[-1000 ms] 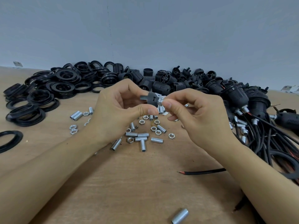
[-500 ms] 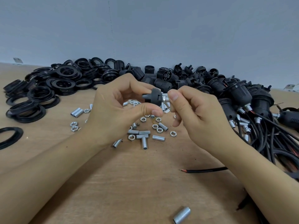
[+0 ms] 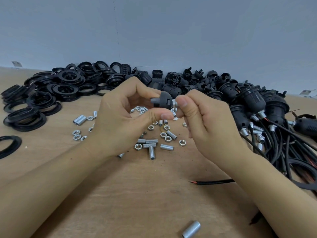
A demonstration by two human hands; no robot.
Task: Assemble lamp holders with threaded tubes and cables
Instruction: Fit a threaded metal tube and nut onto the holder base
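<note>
My left hand [image 3: 120, 121] grips a black lamp holder cap [image 3: 162, 101] between thumb and fingers, held above the table. My right hand [image 3: 204, 122] pinches a small silver threaded tube [image 3: 173, 102] at the cap's right side; most of the tube is hidden behind my thumb. Loose threaded tubes [image 3: 151, 146] and hex nuts [image 3: 138, 146] lie scattered on the wooden table [image 3: 145, 194] beneath both hands. A black cable [image 3: 214, 182] with a bared red end lies to the lower right.
Black rings [image 3: 51, 93] are piled at the back left, and black holder parts [image 3: 180, 83] along the back. Assembled holders with cables [image 3: 265, 121] fill the right side. One larger silver tube [image 3: 191, 230] lies near the front edge. A grey wall stands behind.
Both hands, with the cap and the tube, sit a little higher and further right in the view. My right thumb has shifted on the tube.
</note>
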